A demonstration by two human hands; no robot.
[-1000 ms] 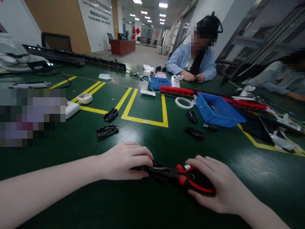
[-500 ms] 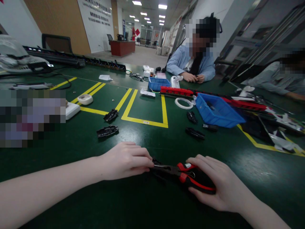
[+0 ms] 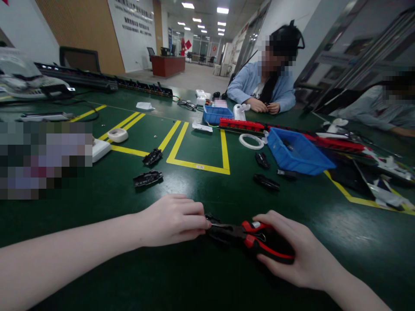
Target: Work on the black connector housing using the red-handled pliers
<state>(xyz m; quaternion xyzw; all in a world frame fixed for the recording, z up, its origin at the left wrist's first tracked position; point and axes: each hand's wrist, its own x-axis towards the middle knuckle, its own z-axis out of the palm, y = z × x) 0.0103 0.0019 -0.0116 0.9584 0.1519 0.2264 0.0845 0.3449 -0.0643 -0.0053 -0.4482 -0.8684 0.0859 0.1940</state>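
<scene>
Red-and-black needle-nose pliers [image 3: 251, 235] sit in my right hand [image 3: 290, 250], whose fingers wrap the handles. Their jaws point left and reach the fingertips of my left hand [image 3: 177, 219]. Those fingers are pinched on a dark black plastic part [image 3: 218, 235], which lies low over the table around the plier tips. My left hand hides much of this part, so whether the jaws grip it is unclear. Beyond my left hand rest two black molded pieces, one nearer [image 3: 148, 178] and one farther [image 3: 152, 157].
On the green table [image 3: 181, 276], several black parts [image 3: 266, 182] lie beside a blue bin [image 3: 296, 153]. A white tape roll [image 3: 251, 141] and a red strip [image 3: 241, 125] are farther back. A person in a light blue shirt [image 3: 238, 88] sits across.
The whole view has shifted slightly. My hands and the pliers hold nearly the same pose, and a little more of the dark part shows by the jaws.
</scene>
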